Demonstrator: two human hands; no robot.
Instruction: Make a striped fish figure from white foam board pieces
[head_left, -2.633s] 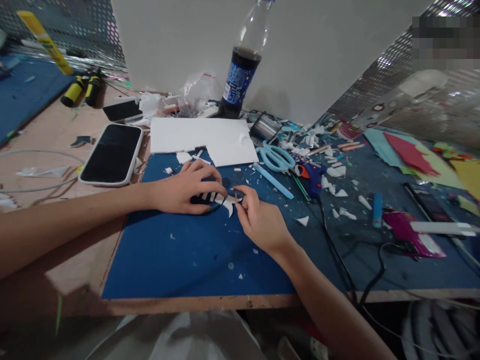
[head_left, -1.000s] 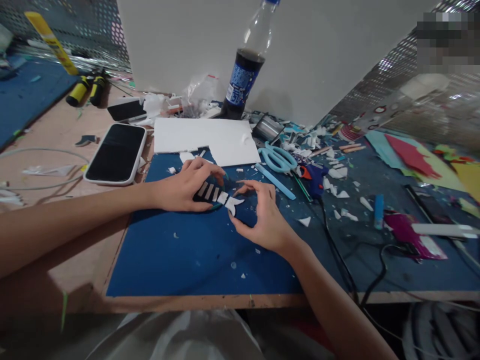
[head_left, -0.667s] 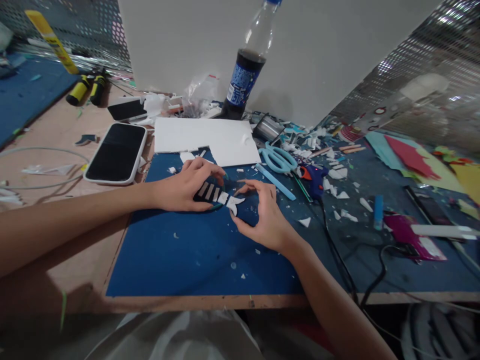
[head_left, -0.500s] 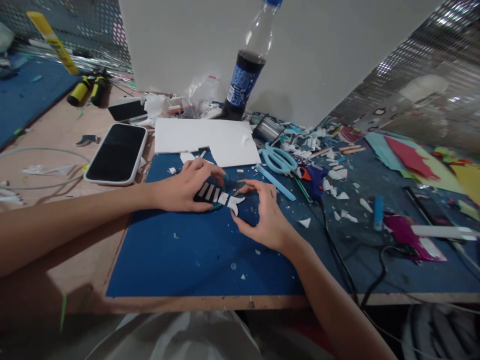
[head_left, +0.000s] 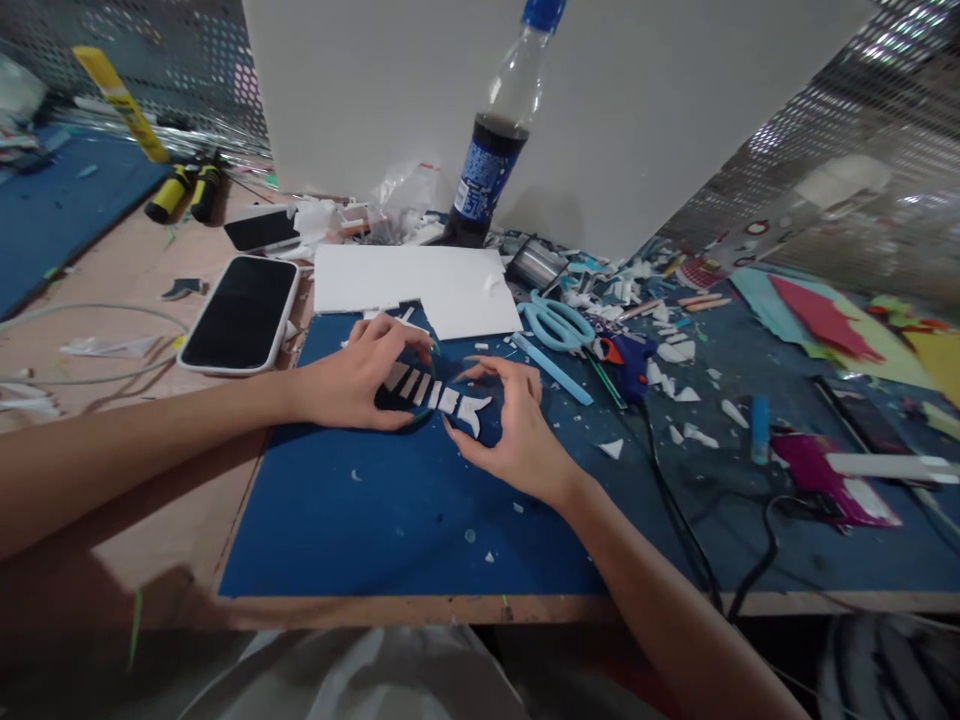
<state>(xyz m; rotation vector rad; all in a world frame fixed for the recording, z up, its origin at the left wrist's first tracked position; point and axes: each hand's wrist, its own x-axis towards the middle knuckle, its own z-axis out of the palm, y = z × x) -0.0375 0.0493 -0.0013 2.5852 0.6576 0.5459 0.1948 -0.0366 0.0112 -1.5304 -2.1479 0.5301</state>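
Note:
On the blue mat [head_left: 360, 530] lies a row of several white foam strips [head_left: 424, 388], ending at the right in a white fishtail-shaped piece [head_left: 472, 412]. My left hand [head_left: 360, 378] arches over the left end of the row, thumb and fingers apart on either side of the strips. From the right, my right hand [head_left: 514, 425] reaches around the tail end, its thumb below and its fingers above, with a gap between them. Whether the fingertips press on the pieces I cannot tell. Part of the row's left end is hidden under my left hand.
Behind my hands lie a white foam sheet [head_left: 405, 280] and a dark soda bottle [head_left: 489, 165]. A phone [head_left: 241, 314] rests to the left. Light-blue scissors [head_left: 556, 322], a blue glue gun [head_left: 628, 365] with its cable, and white scraps [head_left: 679, 350] lie to the right.
My right hand's fingertips have shifted slightly left, from the tail towards the strips beside it. More of the tail shows now. The view has tilted a little.

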